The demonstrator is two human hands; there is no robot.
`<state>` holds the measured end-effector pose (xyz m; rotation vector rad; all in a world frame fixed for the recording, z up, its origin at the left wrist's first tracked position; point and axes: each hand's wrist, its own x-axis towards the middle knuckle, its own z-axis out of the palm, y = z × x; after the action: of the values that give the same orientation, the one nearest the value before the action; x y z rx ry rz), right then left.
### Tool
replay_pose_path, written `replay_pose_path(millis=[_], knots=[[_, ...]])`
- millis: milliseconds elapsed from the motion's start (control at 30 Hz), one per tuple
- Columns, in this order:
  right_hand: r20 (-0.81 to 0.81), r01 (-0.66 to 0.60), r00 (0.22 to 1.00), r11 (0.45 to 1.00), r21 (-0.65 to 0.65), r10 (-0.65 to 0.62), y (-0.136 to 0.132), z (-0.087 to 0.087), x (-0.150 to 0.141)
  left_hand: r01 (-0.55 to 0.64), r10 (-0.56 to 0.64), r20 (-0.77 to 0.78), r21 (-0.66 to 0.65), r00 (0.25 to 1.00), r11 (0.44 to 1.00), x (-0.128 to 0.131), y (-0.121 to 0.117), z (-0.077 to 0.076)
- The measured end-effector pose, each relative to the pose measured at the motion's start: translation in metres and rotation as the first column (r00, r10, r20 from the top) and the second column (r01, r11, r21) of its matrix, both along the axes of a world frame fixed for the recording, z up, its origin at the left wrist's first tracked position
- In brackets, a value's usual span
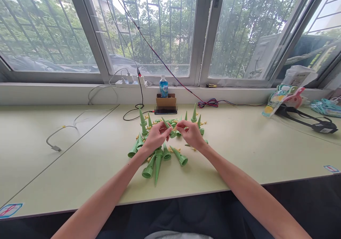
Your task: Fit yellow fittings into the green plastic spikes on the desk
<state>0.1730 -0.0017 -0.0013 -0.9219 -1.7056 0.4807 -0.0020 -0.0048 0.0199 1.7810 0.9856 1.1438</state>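
Note:
My left hand (157, 136) is closed round a green plastic watering spike (165, 122), its point up and tilted left and its wide threaded end near my right hand. Fingers of my right hand (190, 132) pinch a small yellow valve (174, 128) against the side of that spike; how far in it sits I cannot tell. Around both hands lie several more green spikes, some upright like the tall one (142, 121), others on their sides like the one in front (179, 156). Small yellow valves (205, 122) show among them, some fitted into spikes.
Behind the pile stand a phone (165, 110), a cardboard box (161, 100) and a blue-labelled bottle (163, 87). A white cable (55, 148) lies at left, a coiled cable (208, 103) at the back. At right are a black strapped device (309, 120) and plastic bags (326, 107).

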Motion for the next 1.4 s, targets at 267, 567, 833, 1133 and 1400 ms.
replay_pose_path(millis=[267, 567, 833, 1133, 1400], knots=[[0.007, -0.023, 1.000, 0.997, -0.080, 0.023, -0.004, 0.003, -0.001, -0.029, 0.031, -0.057, 0.043, 0.998, 0.999, -0.001, 0.002, -0.002], [0.075, -0.004, 0.997, 0.999, -0.046, 0.007, -0.006, 0.006, -0.002, -0.047, 0.051, -0.061, 0.054, 0.997, 0.997, -0.001, 0.004, -0.003], [0.138, 0.034, 0.990, 0.997, -0.070, -0.024, -0.003, 0.001, -0.001, -0.014, 0.029, -0.122, 0.121, 0.992, 0.993, 0.000, 0.001, -0.002], [0.224, 0.094, 0.971, 0.995, -0.028, -0.085, 0.001, -0.007, -0.002, 0.049, -0.018, -0.174, 0.179, 0.985, 0.983, -0.002, 0.005, -0.010], [0.174, 0.047, 0.984, 0.996, -0.079, -0.033, -0.004, -0.001, -0.001, -0.017, 0.061, -0.215, 0.203, 0.975, 0.979, -0.002, 0.005, -0.009]])
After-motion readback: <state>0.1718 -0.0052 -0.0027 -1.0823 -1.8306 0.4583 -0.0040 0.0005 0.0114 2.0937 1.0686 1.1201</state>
